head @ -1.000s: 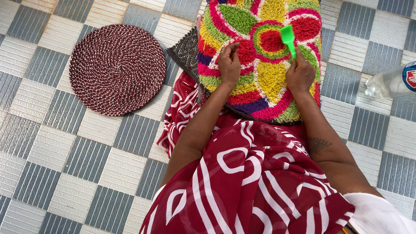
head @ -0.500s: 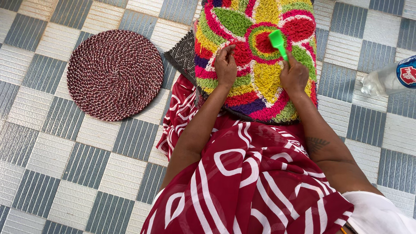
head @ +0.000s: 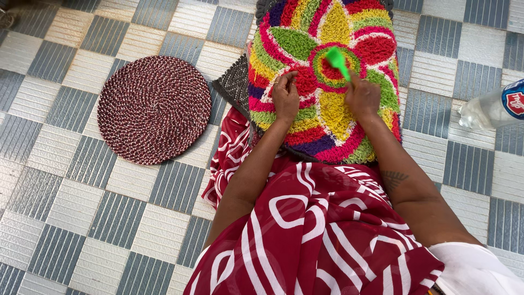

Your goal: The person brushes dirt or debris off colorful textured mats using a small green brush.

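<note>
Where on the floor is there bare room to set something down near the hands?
Bare tiled floor lies below the round braided mat, left of the red patterned cloth. More tiles show between the colourful tufted rug and the plastic bottle. It is crowded on the rug, where the left hand and the right hand with the green tool rest.

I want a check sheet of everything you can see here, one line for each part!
Surface: tiled floor in grey and pale checks.
Job's things: colourful tufted rug with a flower pattern, lying over the lap; green tool with its tip on the red centre.
Clutter: round maroon braided mat to the left; clear plastic bottle lying at the right edge.
Grips: left hand rests on the rug, pinching its pile; right hand holds the green tool.
Cables: nothing seen.
Surroundings: red and white patterned cloth over the legs.
</note>
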